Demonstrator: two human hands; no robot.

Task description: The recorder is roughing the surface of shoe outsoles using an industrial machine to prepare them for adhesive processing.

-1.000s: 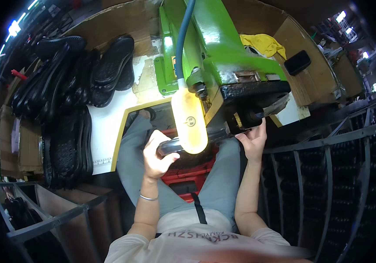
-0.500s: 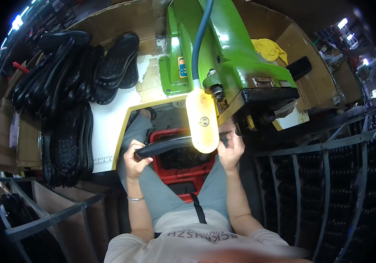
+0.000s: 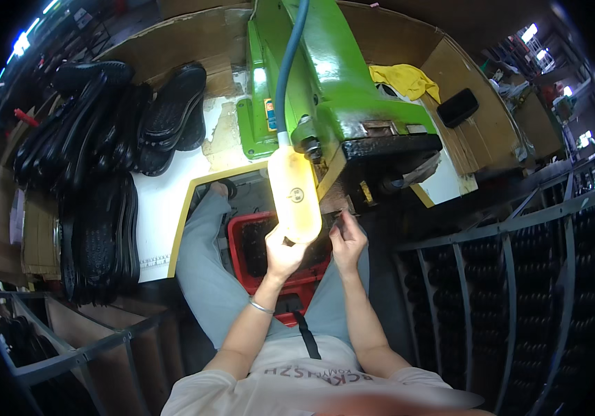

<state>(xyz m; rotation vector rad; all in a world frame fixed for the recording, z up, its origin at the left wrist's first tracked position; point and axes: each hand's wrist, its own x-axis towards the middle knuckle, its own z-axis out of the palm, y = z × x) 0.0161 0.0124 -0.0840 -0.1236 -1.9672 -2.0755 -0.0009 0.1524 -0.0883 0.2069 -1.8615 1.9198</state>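
Note:
My left hand (image 3: 285, 255) is raised over my lap with its fingers curled. The glowing yellow-white lamp (image 3: 296, 197) covers its fingertips, so what they hold is hidden. To its right, my right hand (image 3: 348, 243) has thumb and fingers pressed together just below the head of the green machine (image 3: 342, 90). Whatever lies in that pinch is too dark and small to make out. No clear outline of the black shoe sole shows between the hands. Beneath them, a red crate (image 3: 240, 270) stands between my legs.
Black shoe soles (image 3: 100, 232) are stacked on the white tabletop (image 3: 155, 239) at the left. A yellow cloth (image 3: 408, 82) and a black block-like object (image 3: 458, 107) lie behind the machine's right side. Metal racks (image 3: 460, 277) filled with dark items flank me at the right.
My left hand has moved right, to just behind the lamp. The long black shoe sole that spanned both hands is out of clear sight. My right hand stays near the machine head.

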